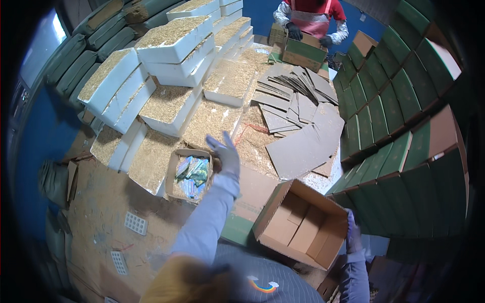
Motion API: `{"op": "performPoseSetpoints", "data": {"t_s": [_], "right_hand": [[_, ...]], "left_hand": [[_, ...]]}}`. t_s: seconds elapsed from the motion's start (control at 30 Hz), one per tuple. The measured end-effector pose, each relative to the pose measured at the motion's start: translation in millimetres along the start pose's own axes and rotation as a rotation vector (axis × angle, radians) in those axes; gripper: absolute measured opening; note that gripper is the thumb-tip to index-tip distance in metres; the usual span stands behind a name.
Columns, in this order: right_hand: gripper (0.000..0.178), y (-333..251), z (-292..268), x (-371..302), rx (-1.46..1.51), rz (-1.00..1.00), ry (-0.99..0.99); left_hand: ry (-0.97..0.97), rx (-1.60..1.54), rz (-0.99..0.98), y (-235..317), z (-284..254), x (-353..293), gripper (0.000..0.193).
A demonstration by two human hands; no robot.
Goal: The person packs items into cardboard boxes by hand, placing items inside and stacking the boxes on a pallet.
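Observation:
My left hand, in a pale glove, is held out with its fingers apart and nothing in it. Just left of it a small cardboard box contains several shiny blue and green packets. In front of me a larger brown cardboard box stands tilted, its top open and no contents showing inside. My right hand, gloved too, grips this box by its right wall; some of its fingers are hidden behind the wall.
White foam trays filled with wood-shaving-like material are stacked at the far left. Grey cardboard sheets lie in a loose pile on the right. Green boxes form a tall wall beyond them. Across the table, a person handles another box.

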State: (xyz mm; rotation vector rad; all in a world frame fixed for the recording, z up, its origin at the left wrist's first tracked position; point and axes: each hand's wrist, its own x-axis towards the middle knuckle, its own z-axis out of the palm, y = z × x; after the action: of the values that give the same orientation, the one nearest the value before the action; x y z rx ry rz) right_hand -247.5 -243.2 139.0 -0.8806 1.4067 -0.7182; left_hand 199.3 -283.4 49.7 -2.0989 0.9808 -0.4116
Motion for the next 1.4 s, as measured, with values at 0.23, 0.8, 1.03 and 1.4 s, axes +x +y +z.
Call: {"op": "performPoseSetpoints", "data": {"t_s": [0.23, 0.8, 1.03, 1.4], "right_hand": [[0.033, 18.2, -3.0, 11.4, -0.093, -0.182, 0.023], [0.028, 24.0, -9.1, 15.9, 0.012, -0.181, 0.067], [0.024, -13.2, 28.5, 44.9, -0.072, -0.281, -0.047], [0.032, -8.2, 29.4, 89.9, 0.474, -0.072, -0.73]], "left_hand": [[-0.717, 0.031, 0.377, 22.9, 130.9, 115.3, 0.053], [-0.774, -2.804, -0.126, -90.8, 13.1, 14.5, 0.049], [-0.948, -2.857, 0.319, -145.1, -74.4, -69.1, 0.048], [-0.447, -2.309, 0.748, -147.3, -78.3, -159.1, 0.038]]}}
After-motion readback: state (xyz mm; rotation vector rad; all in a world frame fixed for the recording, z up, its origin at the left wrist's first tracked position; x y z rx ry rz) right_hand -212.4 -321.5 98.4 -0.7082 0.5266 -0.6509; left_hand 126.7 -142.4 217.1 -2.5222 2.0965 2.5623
